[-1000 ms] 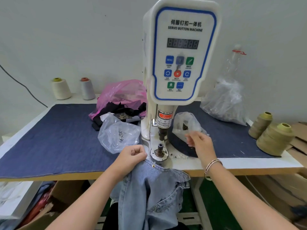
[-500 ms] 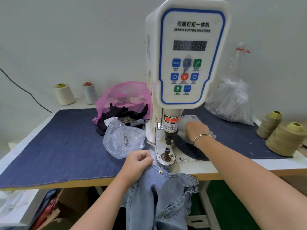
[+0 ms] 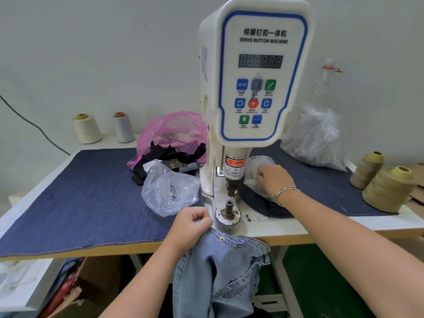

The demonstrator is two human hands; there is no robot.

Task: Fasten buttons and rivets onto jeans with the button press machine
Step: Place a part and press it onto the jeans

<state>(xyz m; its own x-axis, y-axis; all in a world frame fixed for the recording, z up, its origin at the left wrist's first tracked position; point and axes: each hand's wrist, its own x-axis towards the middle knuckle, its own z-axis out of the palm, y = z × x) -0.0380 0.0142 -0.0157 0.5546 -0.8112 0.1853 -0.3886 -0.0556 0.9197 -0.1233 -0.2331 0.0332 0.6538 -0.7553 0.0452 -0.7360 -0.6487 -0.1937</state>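
Gripping jeans (image 3: 220,267), left hand (image 3: 191,224)

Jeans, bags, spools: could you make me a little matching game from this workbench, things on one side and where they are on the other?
Things:
1. jeans
2. pink bag
3. olive spools
4. left hand

Places:
A. far right of the table
B. hanging off the table's front edge
C. behind the clear bag, left of the machine
D. gripping the denim beside the lower die

Pairs: 1-B, 2-C, 3-A, 4-D
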